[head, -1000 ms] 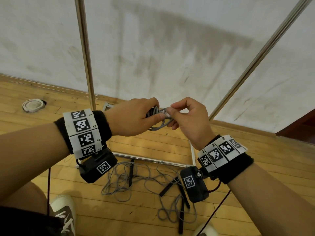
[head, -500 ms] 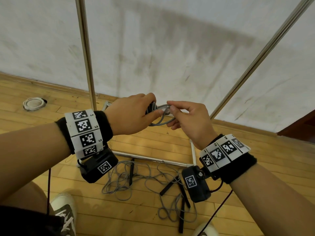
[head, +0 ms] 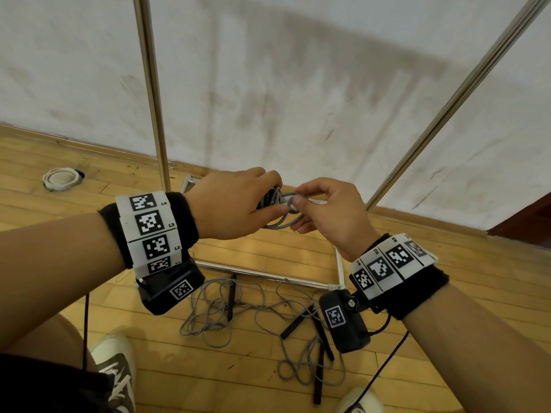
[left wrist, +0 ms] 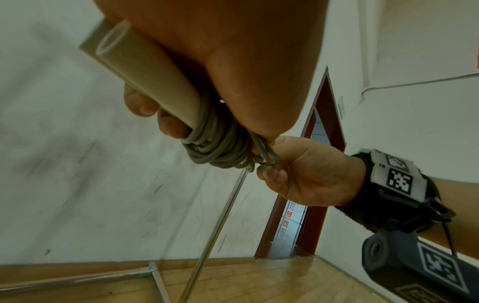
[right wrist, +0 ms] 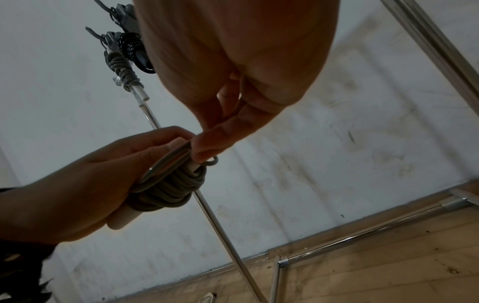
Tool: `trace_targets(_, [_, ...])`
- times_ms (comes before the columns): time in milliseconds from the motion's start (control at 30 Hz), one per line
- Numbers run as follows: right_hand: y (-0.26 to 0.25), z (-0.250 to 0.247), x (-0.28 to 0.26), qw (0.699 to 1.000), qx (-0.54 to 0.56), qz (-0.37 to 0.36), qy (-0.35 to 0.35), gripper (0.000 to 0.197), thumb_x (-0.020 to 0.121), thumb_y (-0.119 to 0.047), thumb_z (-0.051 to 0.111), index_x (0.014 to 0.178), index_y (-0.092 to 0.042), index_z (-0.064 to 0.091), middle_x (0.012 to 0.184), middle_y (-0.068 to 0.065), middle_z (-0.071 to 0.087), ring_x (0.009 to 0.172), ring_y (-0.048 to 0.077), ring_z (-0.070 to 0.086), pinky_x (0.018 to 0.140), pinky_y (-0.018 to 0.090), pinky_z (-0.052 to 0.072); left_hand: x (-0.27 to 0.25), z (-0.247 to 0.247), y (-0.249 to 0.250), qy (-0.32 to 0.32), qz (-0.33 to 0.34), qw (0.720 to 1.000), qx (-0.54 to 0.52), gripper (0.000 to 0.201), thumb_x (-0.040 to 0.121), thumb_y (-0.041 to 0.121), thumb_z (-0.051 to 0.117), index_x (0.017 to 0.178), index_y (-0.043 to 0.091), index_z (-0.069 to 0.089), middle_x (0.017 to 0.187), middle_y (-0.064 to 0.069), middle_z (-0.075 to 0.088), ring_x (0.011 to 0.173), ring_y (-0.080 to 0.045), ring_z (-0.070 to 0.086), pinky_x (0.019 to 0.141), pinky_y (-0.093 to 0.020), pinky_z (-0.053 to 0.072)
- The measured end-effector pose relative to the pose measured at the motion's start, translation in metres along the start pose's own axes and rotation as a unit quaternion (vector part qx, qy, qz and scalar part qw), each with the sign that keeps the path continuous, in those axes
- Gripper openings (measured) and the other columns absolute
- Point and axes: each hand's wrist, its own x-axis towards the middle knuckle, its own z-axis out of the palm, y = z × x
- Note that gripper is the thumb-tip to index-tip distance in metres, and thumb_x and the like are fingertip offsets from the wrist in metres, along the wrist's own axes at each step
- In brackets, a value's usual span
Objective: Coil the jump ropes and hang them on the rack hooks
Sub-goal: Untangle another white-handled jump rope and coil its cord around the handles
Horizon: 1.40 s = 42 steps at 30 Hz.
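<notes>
My left hand point(head: 238, 204) grips a grey jump rope point(head: 278, 214) wound in tight turns around its pale handles point(left wrist: 145, 75). The coil point(left wrist: 220, 147) bulges just past my left fingers point(left wrist: 171, 127). My right hand point(head: 325, 210) pinches the rope's loose loop point(left wrist: 269, 155) at the end of the coil point(right wrist: 168, 188), thumb and forefinger together. Both hands are held in front of the metal rack's uprights point(head: 152, 93). High on the rack, another coiled grey rope point(right wrist: 124, 71) and a black one point(right wrist: 134, 51) hang from hooks.
Loose grey ropes with black handles point(head: 298, 323) lie tangled on the wooden floor point(head: 253, 377) inside the rack's base frame point(head: 268, 274). A slanted rack pole point(head: 447, 114) runs at right. My shoes point(head: 116, 362) stand near the tangle. A roll of tape point(head: 61, 178) lies by the wall.
My right hand has drawn the rope's loose loop in tighter against the coil in my left hand. Both hands stay at the same height.
</notes>
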Motion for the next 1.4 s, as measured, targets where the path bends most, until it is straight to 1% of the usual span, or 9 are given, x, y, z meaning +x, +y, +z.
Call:
trace_targets(133, [0.001,0.0,0.0,1.0,-0.015,-0.002,0.0,0.01,0.087,-0.004,0.07,0.095,-0.005,0.063,0.085,0.007,0.067,0.055,0.027,0.07,0.049,0.028,0.056,-0.001,0.0,0.002,-0.017,-0.013,0.999,-0.03,0.063,0.089,0.072,0.025,0.121,0.023,0.05,0.097,0.006,0.058,0.076,-0.016,0.058,0.066,-0.039,0.054])
trace_targets(267, [0.001,0.001,0.002,1.0,-0.011,-0.007,-0.008,0.014,0.087,-0.004,0.071,0.092,-0.007,0.059,0.088,0.014,0.067,0.054,0.027,0.07,0.047,0.027,0.054,0.001,0.0,0.002,-0.028,-0.038,0.996,-0.071,0.061,0.089,0.073,0.029,0.111,0.022,0.054,0.089,0.009,0.053,0.072,-0.011,0.054,0.063,-0.033,0.05])
trace_targets(467, [0.004,-0.001,0.004,0.999,-0.016,-0.025,0.025,0.019,0.078,-0.007,0.081,0.078,-0.008,0.062,0.056,0.006,0.068,0.049,0.032,0.068,0.047,0.037,0.056,0.004,-0.003,-0.001,-0.071,-0.046,0.991,-0.105,0.082,0.062,0.099,0.035,0.097,0.027,0.054,0.082,0.01,0.059,0.069,-0.01,0.058,0.061,-0.034,0.053])
trace_targets(667, [-0.001,-0.005,0.002,0.997,0.053,-0.046,-0.025,0.003,0.088,-0.002,0.068,0.091,-0.003,0.069,0.078,0.014,0.074,0.062,0.03,0.071,0.057,0.029,0.058,0.004,-0.004,-0.005,-0.051,-0.081,0.984,-0.153,0.064,0.068,0.088,0.047,0.091,0.03,0.057,0.07,0.008,0.066,0.06,-0.007,0.062,0.057,-0.035,0.056])
trace_targets(767, [-0.002,-0.014,0.002,0.991,0.091,-0.036,-0.091,0.018,0.088,0.005,0.064,0.099,-0.007,0.071,0.091,0.012,0.075,0.075,0.03,0.074,0.065,0.029,0.059,0.003,-0.004,-0.007,-0.047,-0.089,0.978,-0.183,0.051,0.077,0.079,0.053,0.092,0.031,0.059,0.068,0.011,0.069,0.057,-0.003,0.063,0.057,-0.034,0.057])
trace_targets(933, [0.001,-0.019,0.003,0.99,0.075,-0.055,-0.105,0.022,0.077,-0.007,0.075,0.098,-0.008,0.071,0.087,0.011,0.076,0.075,0.028,0.074,0.064,0.028,0.059,0.002,-0.006,-0.007,-0.073,-0.085,0.964,-0.241,0.042,0.074,0.077,0.054,0.086,0.036,0.057,0.071,0.028,0.065,0.058,0.002,0.062,0.051,-0.019,0.042])
trace_targets(1067, [0.004,-0.021,0.006,0.991,0.041,-0.102,-0.071,0.018,0.069,-0.019,0.08,0.085,-0.013,0.074,0.076,0.009,0.074,0.065,0.02,0.07,0.059,0.024,0.054,0.0,-0.007,-0.007,-0.093,-0.076,0.945,-0.304,0.044,0.074,0.075,0.058,0.088,0.034,0.06,0.073,0.009,0.069,0.061,-0.007,0.067,0.056,-0.028,0.054])
trace_targets(1167, [0.009,-0.017,0.006,0.992,0.022,-0.119,-0.042,0.009,0.076,-0.012,0.079,0.077,-0.014,0.071,0.069,0.004,0.073,0.062,0.018,0.068,0.06,0.024,0.054,-0.001,-0.007,-0.002,-0.088,-0.067,0.955,-0.274,0.048,0.078,0.077,0.054,0.091,0.031,0.061,0.077,0.005,0.07,0.064,-0.012,0.068,0.06,-0.038,0.059])
trace_targets(1400, [0.008,-0.009,0.005,0.998,0.006,-0.068,-0.011,0.012,0.09,-0.016,0.069,0.094,-0.005,0.071,0.068,0.003,0.072,0.057,0.015,0.065,0.055,0.024,0.054,0.002,-0.006,-0.002,-0.005,-0.051,0.995,-0.082,0.059,0.075,0.087,0.033,0.082,0.034,0.058,0.07,0.012,0.064,0.061,-0.004,0.059,0.053,-0.031,0.05])
